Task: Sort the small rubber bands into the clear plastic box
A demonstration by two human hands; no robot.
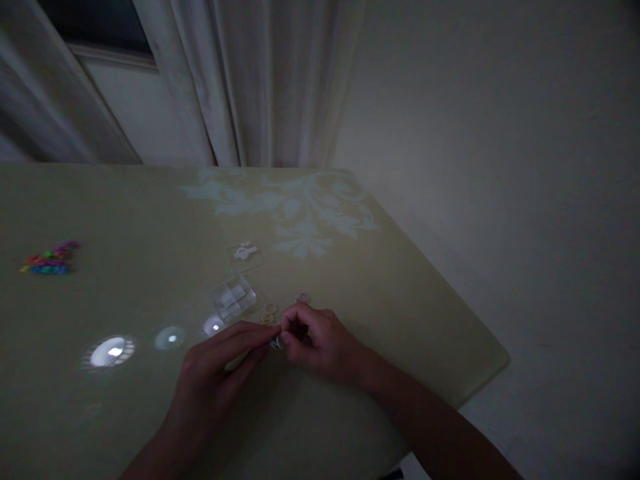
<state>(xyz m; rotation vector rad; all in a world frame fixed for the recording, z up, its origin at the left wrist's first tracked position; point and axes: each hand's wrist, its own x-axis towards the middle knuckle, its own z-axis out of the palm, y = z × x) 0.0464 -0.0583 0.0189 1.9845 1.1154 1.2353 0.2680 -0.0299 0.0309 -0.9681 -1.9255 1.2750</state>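
- Landmark: the clear divided box (233,298), sitting on the tabletop (135,220).
- Your left hand (213,370) is reaching in from the near side of the box; its fingers are extending long and close together, the thumb running below with a narrow gap, the tips nearly meeting.
- Your right hand (320,340) is working to the right and near side of the box, fingers curling, thumb and index drawing close in a pinch. The fingertips of both hands are meeting; whether either is gripping a ring, you cannot tell.
- White rings (275,344) are showing right under your meeting fingertips, right and near of the box.
- Tan rings (269,315) are lying just right of the box; pinkish rings (303,297) are lying farther right, just beyond your right hand.
- A clear flat panel (254,261) is lying just past the box, bearing small white pieces (245,251).
- A colourful pile (50,260) is resting well left of the box, a wide span of tabletop stretching between.
- Edges: the far edge is running beyond the box, by the curtain (285,87); the right edge is slanting outward toward you, ending in a rounded corner well right of the box.
- Your right forearm is crossing the near right edge; tabletop is spreading between your right hand and the slanting edge.
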